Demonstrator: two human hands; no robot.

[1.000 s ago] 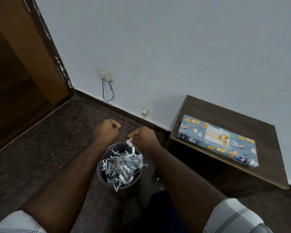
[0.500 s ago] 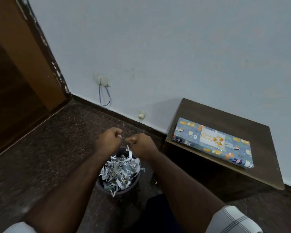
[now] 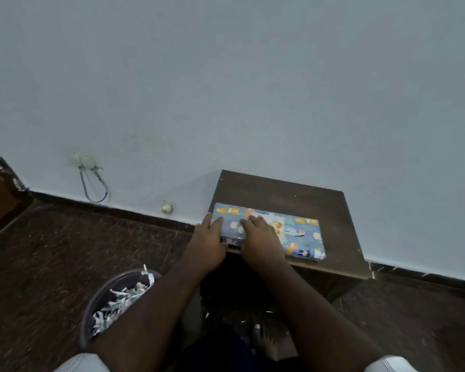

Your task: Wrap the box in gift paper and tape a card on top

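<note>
The box, wrapped in blue gift paper with orange and white prints, lies flat on a small dark wooden table against the wall. A white card with gold balloons sits on its top, partly hidden by my right hand. My left hand lies on the box's left end with straight fingers on the top edge. My right hand rests flat on the box top, fingers spread.
A dark round bin full of shredded paper scraps stands on the speckled floor at lower left, partly behind my left forearm. A wall socket with a looped blue wire is on the pale wall. A bare foot shows below the table.
Both hands left the bin of scraps, where they were curled, and moved up and right onto the wrapped box. The view swung right, so the bin now sits lower left.
</note>
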